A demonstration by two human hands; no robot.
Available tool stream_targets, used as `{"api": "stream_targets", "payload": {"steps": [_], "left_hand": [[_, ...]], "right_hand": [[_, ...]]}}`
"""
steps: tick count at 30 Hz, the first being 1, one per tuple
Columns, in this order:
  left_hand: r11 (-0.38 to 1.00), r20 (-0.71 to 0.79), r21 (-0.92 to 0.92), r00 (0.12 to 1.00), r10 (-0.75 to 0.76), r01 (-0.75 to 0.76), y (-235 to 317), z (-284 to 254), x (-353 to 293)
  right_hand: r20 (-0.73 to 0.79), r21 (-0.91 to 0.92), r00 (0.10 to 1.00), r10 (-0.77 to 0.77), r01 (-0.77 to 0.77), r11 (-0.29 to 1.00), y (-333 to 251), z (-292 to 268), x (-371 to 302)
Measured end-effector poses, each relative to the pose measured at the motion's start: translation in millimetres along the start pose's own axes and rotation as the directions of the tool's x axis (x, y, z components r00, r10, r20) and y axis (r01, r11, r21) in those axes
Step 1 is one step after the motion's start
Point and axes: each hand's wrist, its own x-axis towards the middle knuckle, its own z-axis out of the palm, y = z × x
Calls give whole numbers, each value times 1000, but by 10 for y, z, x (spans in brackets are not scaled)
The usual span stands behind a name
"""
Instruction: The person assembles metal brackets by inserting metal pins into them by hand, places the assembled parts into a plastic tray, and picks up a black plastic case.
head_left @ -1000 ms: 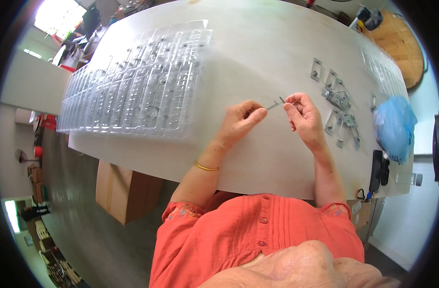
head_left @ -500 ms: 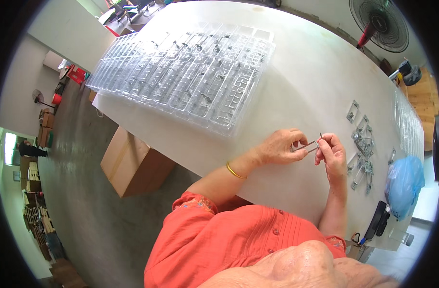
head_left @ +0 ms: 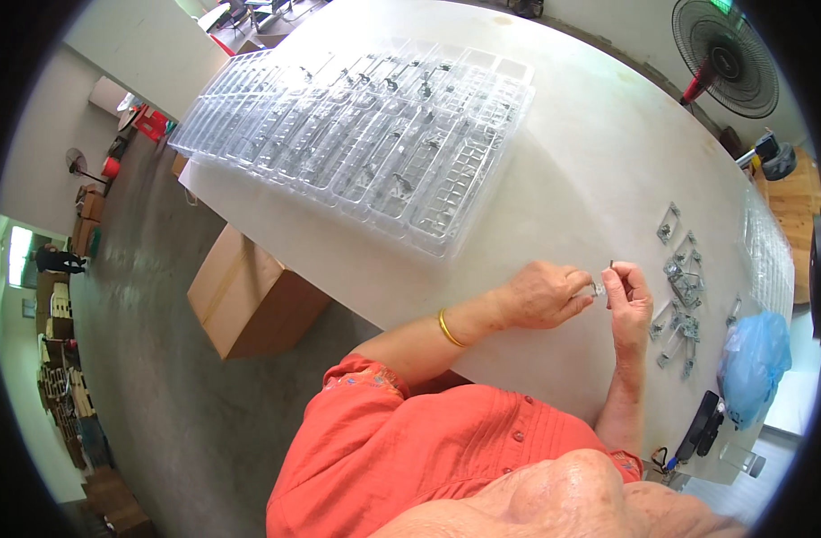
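My left hand (head_left: 545, 296), with a gold bangle at its wrist, has its fingers closed round a small metal frame piece (head_left: 597, 289). Most of that piece is hidden by the fingers; a bright end shows between the hands. Close beside it, my right hand (head_left: 629, 298) pinches a small metal part, whose dark tip (head_left: 611, 264) sticks up above the thumb. Whether the two parts are joined, I cannot tell. Right of my hands lies a loose pile of similar small metal frames (head_left: 686, 280) on the white table (head_left: 590, 161).
A large clear plastic compartment tray (head_left: 442, 244) holding metal parts covers the table's far left. At the right are a blue plastic bag (head_left: 753, 368), a black device (head_left: 697, 426) and a clear plastic stack (head_left: 767, 242). A cardboard box (head_left: 240, 291) stands on the floor.
My hands have come closer together, and the left fingers have closed further over the frame piece, hiding more of it. The view has shifted slightly.
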Motion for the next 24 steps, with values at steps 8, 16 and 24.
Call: {"api": "stream_targets", "payload": {"steps": [8,16,24], "left_hand": [[817,63,-542,979,-193,195,4,144,-41],[260,284,-870,857,-431,419,-99,-197,51],[412,256,-802,871,-419,433,-9,-194,63]], "right_hand": [[-192,174,975,116,-82,981,-200,-46,-1],[-6,112,996,84,-83,990,-221,87,-12],[33,70,997,64,-66,995,-182,101,-63]]}}
